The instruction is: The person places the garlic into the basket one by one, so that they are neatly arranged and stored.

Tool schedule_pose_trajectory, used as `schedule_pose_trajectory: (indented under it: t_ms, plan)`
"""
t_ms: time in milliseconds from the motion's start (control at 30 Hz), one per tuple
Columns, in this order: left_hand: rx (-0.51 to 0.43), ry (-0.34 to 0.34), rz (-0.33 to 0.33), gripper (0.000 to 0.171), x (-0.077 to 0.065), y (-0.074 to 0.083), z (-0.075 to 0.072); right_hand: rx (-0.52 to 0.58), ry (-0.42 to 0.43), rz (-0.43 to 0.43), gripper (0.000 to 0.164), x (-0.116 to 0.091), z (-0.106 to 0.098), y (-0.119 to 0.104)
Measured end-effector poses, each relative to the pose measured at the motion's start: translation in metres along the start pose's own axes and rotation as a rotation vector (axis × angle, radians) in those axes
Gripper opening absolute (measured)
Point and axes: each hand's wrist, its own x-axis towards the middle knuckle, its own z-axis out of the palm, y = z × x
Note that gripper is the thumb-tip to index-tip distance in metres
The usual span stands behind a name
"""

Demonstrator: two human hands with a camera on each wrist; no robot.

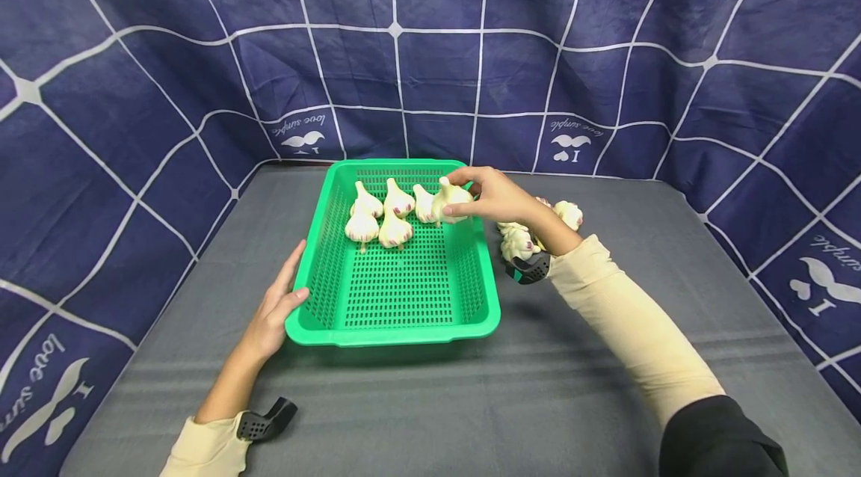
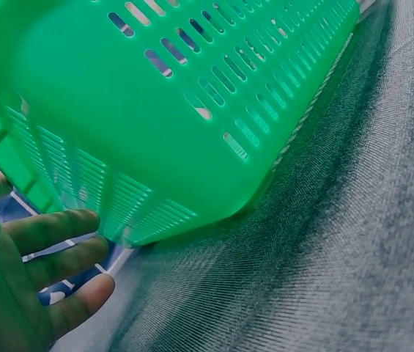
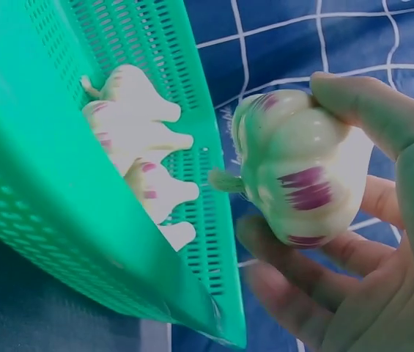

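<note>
A green perforated plastic basket point(image 1: 397, 336) stands on the grey table top. Several white garlic bulbs point(image 1: 362, 226) with purple streaks lie together in its far part. Over the basket's far right side, my right hand point(image 1: 499, 198) holds another garlic bulb point(image 3: 305, 169) between thumb and fingers, its root end pointing into the palm's opposite side. At the left wall is my left hand point(image 1: 270, 316), thumb by the rim and fingers along the outside. In the left wrist view those fingers point(image 2: 64, 231) are spread and fairly straight beside the wall.
More garlic bulbs point(image 1: 516, 244) lie on the table just right of the basket, partly hidden under my right forearm. A dark blue cloth with white lines point(image 1: 437, 66) hangs behind and along both sides of the grey table point(image 1: 430, 410).
</note>
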Motion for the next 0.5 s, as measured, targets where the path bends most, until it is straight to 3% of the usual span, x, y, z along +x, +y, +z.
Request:
schedule_pose_trajectory:
  t_ms: [400, 500]
  plan:
    - [-0.009, 0.002, 0.006, 0.067, 0.0, 0.0, 0.0, -0.109, -0.105, 0.035, 0.055, 0.022, 0.011, 0.0]
    - [-0.007, -0.001, 0.006, 0.067, 0.0, 0.001, -0.001, -0.113, -0.151, 0.035, 0.047, 0.027, 0.015, 0.004]
